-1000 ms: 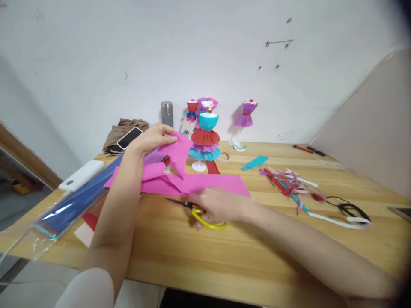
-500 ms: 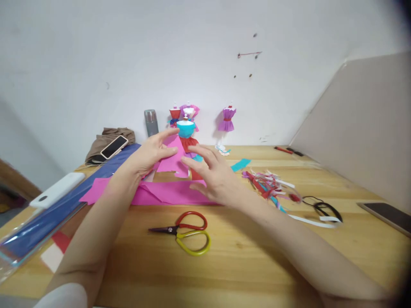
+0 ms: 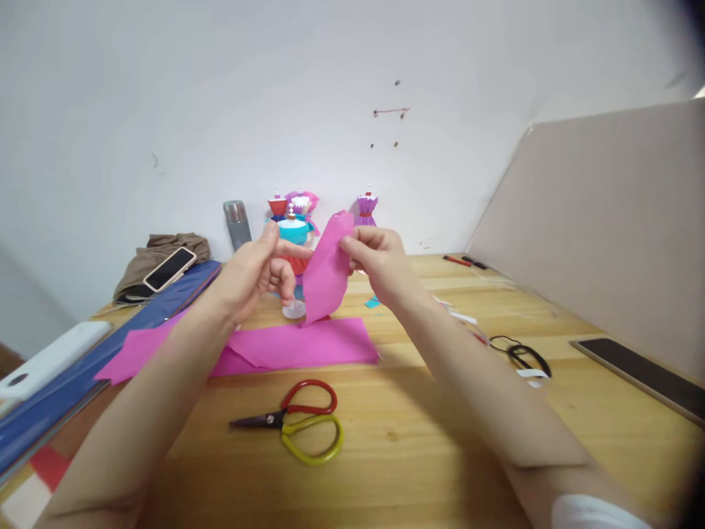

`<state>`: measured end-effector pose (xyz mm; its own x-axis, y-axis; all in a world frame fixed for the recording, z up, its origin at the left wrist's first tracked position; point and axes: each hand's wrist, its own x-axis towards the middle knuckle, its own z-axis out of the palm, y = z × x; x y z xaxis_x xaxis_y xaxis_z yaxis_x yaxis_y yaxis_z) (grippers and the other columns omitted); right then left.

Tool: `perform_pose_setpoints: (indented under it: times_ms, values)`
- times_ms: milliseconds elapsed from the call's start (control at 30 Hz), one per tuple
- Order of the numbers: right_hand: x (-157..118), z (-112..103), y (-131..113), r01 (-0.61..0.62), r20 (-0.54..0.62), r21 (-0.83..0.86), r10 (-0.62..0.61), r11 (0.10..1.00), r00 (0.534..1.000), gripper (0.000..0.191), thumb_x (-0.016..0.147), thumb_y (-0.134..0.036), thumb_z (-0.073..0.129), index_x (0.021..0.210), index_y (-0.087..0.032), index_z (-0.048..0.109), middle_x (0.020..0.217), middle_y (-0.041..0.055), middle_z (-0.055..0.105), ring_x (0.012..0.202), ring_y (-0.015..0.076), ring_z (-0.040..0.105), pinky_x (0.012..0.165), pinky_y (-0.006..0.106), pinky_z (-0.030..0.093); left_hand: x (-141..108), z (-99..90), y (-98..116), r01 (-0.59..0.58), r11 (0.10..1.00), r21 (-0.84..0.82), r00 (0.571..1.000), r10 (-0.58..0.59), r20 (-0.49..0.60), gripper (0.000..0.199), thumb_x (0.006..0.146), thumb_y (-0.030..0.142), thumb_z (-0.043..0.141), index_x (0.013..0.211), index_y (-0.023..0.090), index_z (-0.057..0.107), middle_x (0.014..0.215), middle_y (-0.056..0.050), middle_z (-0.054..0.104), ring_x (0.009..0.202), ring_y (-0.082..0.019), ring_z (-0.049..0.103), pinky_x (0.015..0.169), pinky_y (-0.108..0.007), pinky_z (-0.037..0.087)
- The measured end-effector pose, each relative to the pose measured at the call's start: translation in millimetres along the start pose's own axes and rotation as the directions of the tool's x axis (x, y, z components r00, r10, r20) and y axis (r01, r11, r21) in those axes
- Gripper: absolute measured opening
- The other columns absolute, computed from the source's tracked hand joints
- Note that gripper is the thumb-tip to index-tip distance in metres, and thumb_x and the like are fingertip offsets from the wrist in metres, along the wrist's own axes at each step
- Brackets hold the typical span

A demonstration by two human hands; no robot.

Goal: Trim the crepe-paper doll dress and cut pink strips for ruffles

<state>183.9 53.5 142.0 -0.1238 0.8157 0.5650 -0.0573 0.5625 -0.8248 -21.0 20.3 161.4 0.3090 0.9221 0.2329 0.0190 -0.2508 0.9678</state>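
My right hand (image 3: 380, 261) pinches a cut piece of pink paper (image 3: 326, 275) near its upper right edge, holding it upright above the table. My left hand (image 3: 258, 268) is beside the paper's left edge, thumb raised and index finger stretched to it, the other fingers loosely curled; it grips nothing. Just behind stands a small dress form (image 3: 293, 232) with a turquoise top and red skirt, partly hidden by my left hand and the paper. Below my hands a long pink paper strip (image 3: 308, 344) lies flat. Nearer me are scissors (image 3: 283, 419) with one red and one yellow handle.
Several small dressed forms, including a purple one (image 3: 366, 211), stand by the wall near a grey bottle (image 3: 236, 226). Left lie a phone (image 3: 170, 270), brown cloth (image 3: 159, 253) and a blue packet (image 3: 190, 290). Right are a black cord (image 3: 526, 358) and a dark-screened device (image 3: 644, 375).
The pink piece has passed from my left hand to my right, which was open and now pinches it. The piece has turned more upright. The view has swung a little to the right.
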Motion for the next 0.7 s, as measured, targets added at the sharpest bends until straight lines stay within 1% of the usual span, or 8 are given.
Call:
perform_pose_setpoints:
  times_ms: [100,167,233,267,400,500,633,700]
  values:
    - [11.0,0.2,-4.9,-0.022,-0.033,0.05,0.024,0.998,0.999,0.04,0.068,-0.046,0.074,0.054,-0.021,0.045,0.047,-0.0074,0.04,0.043,0.0062,0.039,0.042,0.022,0.034,6.3,1.1,9.7,-0.145,0.965,0.22,0.977,0.174,-0.122,0.076,0.088,0.082,0.048,0.086,0.011,0.076,0.052,-0.002,0.055,0.049,-0.013,0.052,0.052,-0.027,0.045]
    - [12.3,1.4,-4.5,-0.02,-0.058,0.071,0.024,0.997,0.998,0.039,0.068,-0.044,0.073,0.054,-0.021,0.045,0.046,-0.0082,0.039,0.041,0.0057,0.037,0.039,0.021,0.031,9.5,6.2,10.8,-0.212,0.909,0.358,0.953,0.274,-0.131,0.063,0.082,0.071,0.067,0.103,0.012,0.076,0.084,-0.008,0.072,0.077,-0.02,0.067,0.07,-0.03,0.054]
    - [10.0,2.7,-2.8,-0.022,-0.066,0.073,0.027,0.997,0.997,0.036,0.069,-0.043,0.072,0.054,-0.021,0.048,0.046,-0.0078,0.041,0.04,0.0057,0.037,0.038,0.021,0.031,13.8,13.8,5.7,-0.245,0.888,0.389,0.951,0.298,-0.082,0.065,0.071,0.052,0.084,0.123,0.015,0.069,0.118,-0.011,0.074,0.106,-0.028,0.07,0.089,-0.037,0.057]
    - [8.2,3.1,-1.9,-0.027,-0.053,0.071,0.031,0.997,0.998,0.035,0.069,-0.043,0.072,0.055,-0.021,0.049,0.046,-0.0074,0.043,0.04,0.006,0.038,0.038,0.021,0.031,16.7,17.7,1.3,-0.248,0.904,0.347,0.957,0.285,-0.058,0.07,0.067,0.045,0.088,0.128,0.017,0.066,0.123,-0.011,0.073,0.11,-0.03,0.07,0.092,-0.039,0.057]
    - [2.7,-0.1,0.1,-0.047,0.1,0.032,0.043,0.998,0.994,0.032,0.07,-0.043,0.071,0.057,-0.02,0.053,0.047,-0.0058,0.048,0.042,0.0075,0.043,0.04,0.022,0.035,31.5,26.9,-19.3,-0.219,0.975,0.03,0.974,0.221,-0.044,0.052,0.069,0.048,0.086,0.105,0.013,0.073,0.093,-0.01,0.079,0.084,-0.027,0.076,0.076,-0.038,0.061]
    - [2.9,-6.3,1.6,-0.044,0.172,-0.015,0.046,0.999,0.984,0.029,0.071,-0.041,0.071,0.06,-0.019,0.056,0.05,-0.0047,0.052,0.044,0.008,0.046,0.042,0.022,0.036,38.7,24.7,-26.7,-0.212,0.975,-0.067,0.973,0.205,-0.102,0.042,0.062,0.046,0.091,0.083,0.013,0.076,0.075,-0.007,0.076,0.068,-0.021,0.071,0.066,-0.032,0.059]
    - [3.8,-14.1,2.0,-0.083,0.213,-0.115,0.106,0.99,0.971,0.028,0.078,-0.039,0.073,0.065,-0.019,0.058,0.055,-0.0013,0.06,0.047,0.0103,0.054,0.044,0.023,0.039,34.9,11.4,-17.4,-0.208,0.968,-0.139,0.967,0.183,-0.175,0.032,0.062,0.036,0.094,0.079,0.014,0.078,0.068,-0.003,0.073,0.057,-0.012,0.062,0.055,-0.023,0.052]
    - [3.1,-17.9,0.2,-0.091,0.218,-0.199,0.135,0.976,0.966,0.028,0.082,-0.037,0.073,0.067,-0.019,0.059,0.061,0.0009,0.064,0.05,0.0115,0.058,0.047,0.024,0.042,27.4,1.5,-6.4,-0.31,0.937,-0.16,0.925,0.258,-0.28,0.028,0.059,0.027,0.096,0.077,0.014,0.078,0.067,-0.001,0.073,0.058,-0.01,0.062,0.057,-0.022,0.054]
